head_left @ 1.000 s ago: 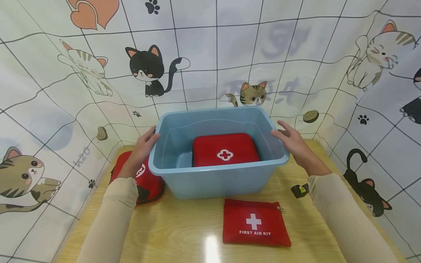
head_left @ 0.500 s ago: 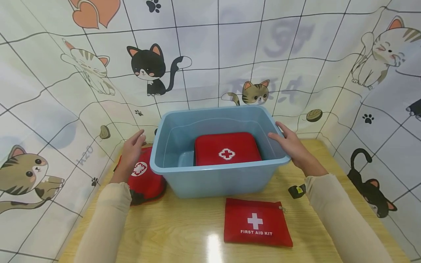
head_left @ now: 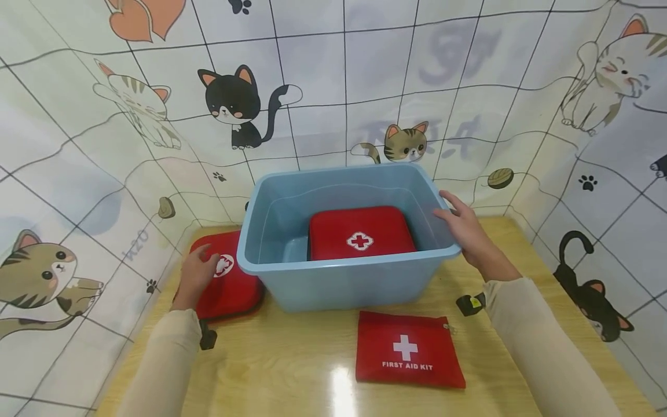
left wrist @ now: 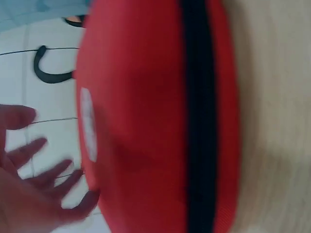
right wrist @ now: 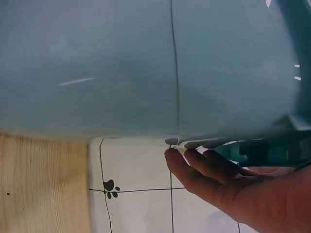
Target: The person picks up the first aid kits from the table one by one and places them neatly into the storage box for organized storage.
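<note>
A light-blue plastic tub stands on the wooden table, with a red first aid case bearing a white-outlined cross inside it. To its left lies a second red first aid case, which has a dark zip band along its side. My left hand hovers over that case's left part, fingers spread and loosely bent, holding nothing. At the tub's right side, my right hand holds the rim, thumb over the edge and fingers along the outer wall.
A flat red zip pouch marked "FIRST AID KIT" lies in front of the tub, toward the right. Behind and at both sides rises a cat-print covering. Small dark wrist-worn devices show below each hand.
My left hand has left the tub's left rim and moved left and down over the red case beside it. My right hand stays at the right rim; the tub stays put.
</note>
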Motion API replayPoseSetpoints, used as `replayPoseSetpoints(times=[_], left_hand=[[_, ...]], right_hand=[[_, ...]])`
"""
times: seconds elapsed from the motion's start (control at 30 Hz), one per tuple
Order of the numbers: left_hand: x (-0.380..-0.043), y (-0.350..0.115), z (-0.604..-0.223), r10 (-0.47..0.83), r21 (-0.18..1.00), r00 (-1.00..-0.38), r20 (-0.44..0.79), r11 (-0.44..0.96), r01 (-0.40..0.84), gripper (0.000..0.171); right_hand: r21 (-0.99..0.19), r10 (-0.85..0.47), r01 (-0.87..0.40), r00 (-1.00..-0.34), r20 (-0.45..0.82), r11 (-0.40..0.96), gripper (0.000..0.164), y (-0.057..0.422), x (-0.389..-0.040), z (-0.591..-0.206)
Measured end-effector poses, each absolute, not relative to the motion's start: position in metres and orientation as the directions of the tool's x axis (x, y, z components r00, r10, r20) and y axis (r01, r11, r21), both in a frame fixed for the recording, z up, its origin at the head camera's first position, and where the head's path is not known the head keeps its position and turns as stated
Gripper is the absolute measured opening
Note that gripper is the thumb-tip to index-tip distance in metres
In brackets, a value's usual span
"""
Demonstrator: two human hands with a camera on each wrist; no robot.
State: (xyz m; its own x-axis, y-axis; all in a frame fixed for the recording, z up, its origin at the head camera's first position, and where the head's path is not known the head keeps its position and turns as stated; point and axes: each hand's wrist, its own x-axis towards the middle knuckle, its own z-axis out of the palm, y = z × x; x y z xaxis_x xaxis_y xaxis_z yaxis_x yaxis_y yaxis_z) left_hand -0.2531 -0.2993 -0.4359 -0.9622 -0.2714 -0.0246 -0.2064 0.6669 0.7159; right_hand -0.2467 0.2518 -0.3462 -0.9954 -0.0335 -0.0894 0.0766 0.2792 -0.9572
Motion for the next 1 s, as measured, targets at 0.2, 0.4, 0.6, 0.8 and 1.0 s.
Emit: replayPoseSetpoints(times=[0.2,0.4,0.6,0.8,1.0], left_hand=[[-0.249,-0.318,-0.451,-0.302,0.554,-0.953,-0.005,0.793,-0.254,0.065],[-0.237,-0.337,-0.450,-0.342,0.556,-0.936,-0.081,0.764,-0.328,0.071],[-0.230,-0.347,-0.447,-0.382,0.581,-0.900,-0.210,0.692,-0.429,0.086],[-0.228,-0.354,-0.447,-0.351,0.603,-0.881,-0.317,0.643,-0.473,0.096],[-0.232,-0.354,-0.450,-0.352,0.625,-0.870,-0.346,0.605,-0.494,0.091]], right_hand=[[-0.974,-0.065,0.044,-0.996,-0.059,0.222,0.062,0.254,-0.246,-0.345],[-0.976,-0.075,0.041,-0.996,-0.058,0.215,0.061,0.250,-0.249,-0.347],[-0.974,-0.070,0.038,-0.996,-0.055,0.223,0.061,0.250,-0.249,-0.349],[-0.973,-0.056,0.040,-0.997,-0.054,0.226,0.061,0.253,-0.247,-0.349],[-0.974,-0.049,0.037,-0.998,-0.049,0.222,0.061,0.256,-0.244,-0.350]])
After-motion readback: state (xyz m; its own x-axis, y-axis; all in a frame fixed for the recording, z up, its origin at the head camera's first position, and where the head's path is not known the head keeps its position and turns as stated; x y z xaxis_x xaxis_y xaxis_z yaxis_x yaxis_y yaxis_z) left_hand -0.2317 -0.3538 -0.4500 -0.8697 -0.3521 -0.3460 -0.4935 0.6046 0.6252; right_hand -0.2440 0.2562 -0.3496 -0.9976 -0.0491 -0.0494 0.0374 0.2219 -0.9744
